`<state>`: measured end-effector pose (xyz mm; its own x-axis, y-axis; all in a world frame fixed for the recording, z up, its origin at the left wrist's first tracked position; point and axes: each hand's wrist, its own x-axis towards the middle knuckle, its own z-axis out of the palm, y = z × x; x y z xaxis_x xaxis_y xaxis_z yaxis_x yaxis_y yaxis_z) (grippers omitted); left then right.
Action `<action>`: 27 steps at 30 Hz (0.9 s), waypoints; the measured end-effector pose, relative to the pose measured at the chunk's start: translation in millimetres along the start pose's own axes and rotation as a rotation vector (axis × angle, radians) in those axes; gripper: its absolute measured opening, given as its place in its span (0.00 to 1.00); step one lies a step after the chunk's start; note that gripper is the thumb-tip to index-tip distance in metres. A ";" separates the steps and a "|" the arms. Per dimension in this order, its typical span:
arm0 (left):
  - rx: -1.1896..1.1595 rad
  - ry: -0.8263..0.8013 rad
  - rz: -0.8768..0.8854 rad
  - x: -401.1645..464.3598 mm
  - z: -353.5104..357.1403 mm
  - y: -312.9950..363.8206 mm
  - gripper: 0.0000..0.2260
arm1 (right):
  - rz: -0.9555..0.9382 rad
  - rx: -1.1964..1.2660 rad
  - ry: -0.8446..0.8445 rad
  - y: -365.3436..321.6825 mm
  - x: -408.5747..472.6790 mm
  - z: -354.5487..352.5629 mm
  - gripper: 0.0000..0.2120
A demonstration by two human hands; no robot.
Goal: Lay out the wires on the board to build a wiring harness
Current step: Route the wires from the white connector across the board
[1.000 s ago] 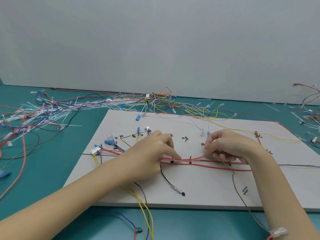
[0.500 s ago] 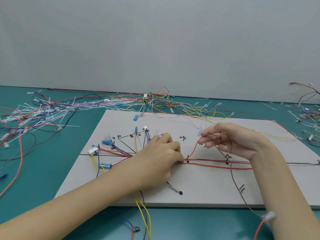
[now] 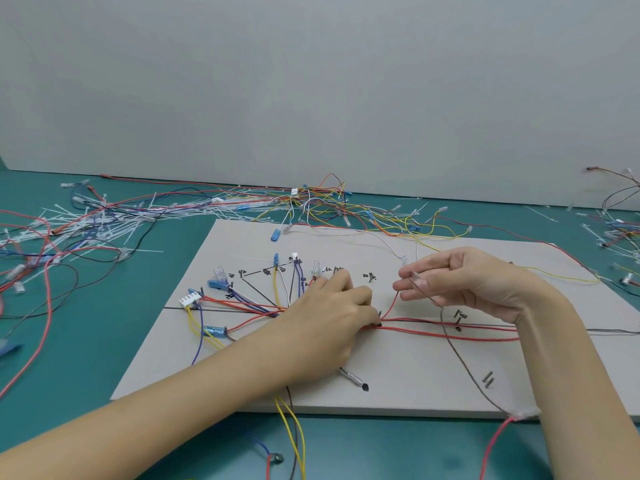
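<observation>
Right hand (image 3: 464,285) has lifted off the flat grey layout board (image 3: 398,382) since a second ago, now pinching the clear-tipped end of a thin red wire (image 3: 393,308) raised above the trunk. Left hand (image 3: 329,320) stays down, fingertips pinning the red wire bundle (image 3: 433,336) at the branch point. Judgement: that end is about to be routed to its marked spot.
</observation>
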<state>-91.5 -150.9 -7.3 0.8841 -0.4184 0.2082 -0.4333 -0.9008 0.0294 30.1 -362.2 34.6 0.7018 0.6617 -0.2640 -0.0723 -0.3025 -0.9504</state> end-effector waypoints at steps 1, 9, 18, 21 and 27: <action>0.000 0.002 0.002 0.0 0.4 -0.4 0.18 | 0.000 -0.013 0.017 0.4 1.0 0.4 0.25; -0.057 0.006 0.004 1.9 1.9 -0.6 0.19 | 0.016 -0.190 0.208 4.0 5.2 2.4 0.03; -0.090 0.010 -0.015 1.9 -0.1 0.4 0.17 | -0.010 -0.344 0.291 9.2 10.4 3.8 0.05; -0.108 0.022 -0.013 1.9 -0.7 1.3 0.16 | 0.022 -0.367 0.305 10.8 12.9 4.6 0.05; -0.123 0.038 -0.014 -0.4 1.7 1.8 0.16 | 0.036 -0.365 0.316 11.1 13.0 4.4 0.05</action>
<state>-92.3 -152.5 -8.9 0.8837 -0.3995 0.2439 -0.4417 -0.8842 0.1521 35.4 -354.0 19.9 0.8883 0.4229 -0.1793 0.1132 -0.5799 -0.8068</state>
